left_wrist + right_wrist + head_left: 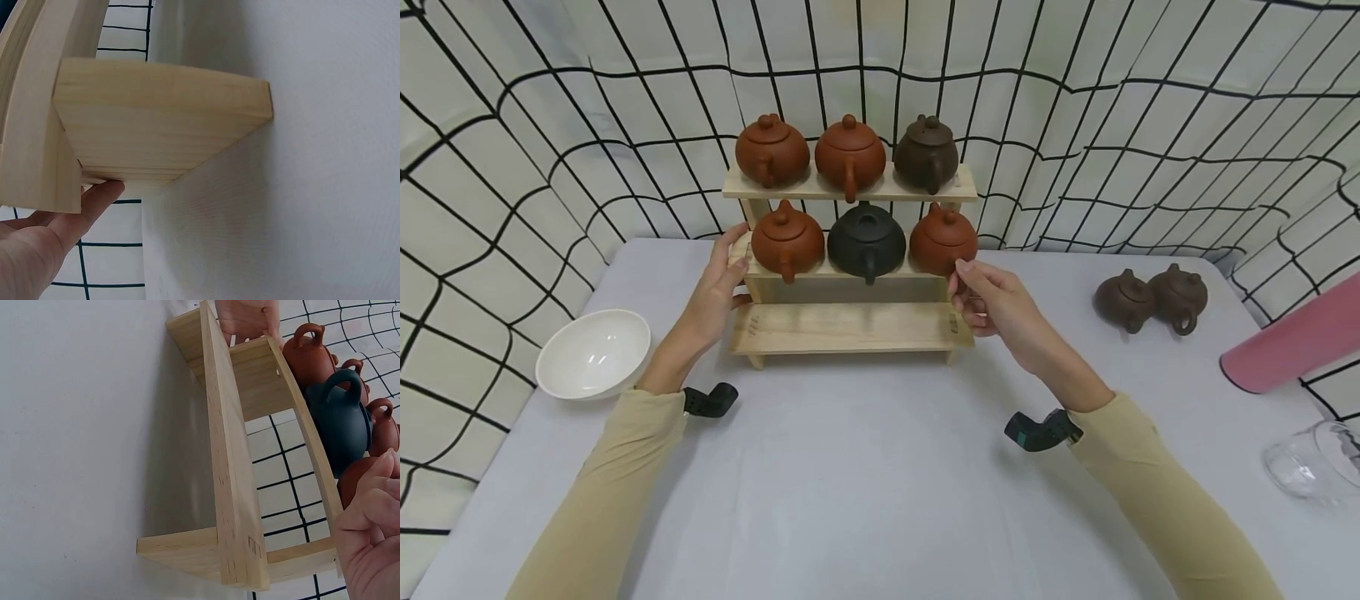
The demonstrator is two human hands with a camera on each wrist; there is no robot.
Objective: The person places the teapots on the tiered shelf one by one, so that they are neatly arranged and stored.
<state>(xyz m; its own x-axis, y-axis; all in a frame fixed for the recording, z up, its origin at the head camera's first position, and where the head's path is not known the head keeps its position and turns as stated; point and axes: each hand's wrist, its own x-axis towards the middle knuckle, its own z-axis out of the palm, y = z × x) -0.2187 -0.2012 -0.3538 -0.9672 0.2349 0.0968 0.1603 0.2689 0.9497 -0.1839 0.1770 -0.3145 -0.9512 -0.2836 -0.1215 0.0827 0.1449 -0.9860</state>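
Note:
A three-tier wooden rack (pixel 850 327) holds small clay teapots. On its middle tier, my right hand (pixel 1000 308) pinches the handle of the reddish-brown teapot (pixel 943 237) at the right end; in the right wrist view that hand (pixel 375 531) partly hides the pot. A black teapot (pixel 867 237) and another reddish-brown teapot (pixel 787 237) share this tier. Two reddish-brown teapots (pixel 772 152) and a dark brown teapot (pixel 927 150) sit on the top tier. My left hand (pixel 711 292) touches the rack's left end with fairly straight fingers, also seen against the wood (pixel 62 237).
To the left stands a white bowl (pixel 593 354). Two dark brown teapots (pixel 1123 302) sit close together on the right of the white table (pixel 865 483). Farther right are a pink cylinder (pixel 1292 342) and a clear glass (pixel 1311 462). Black wire grid (pixel 1075 125) surrounds the back and sides.

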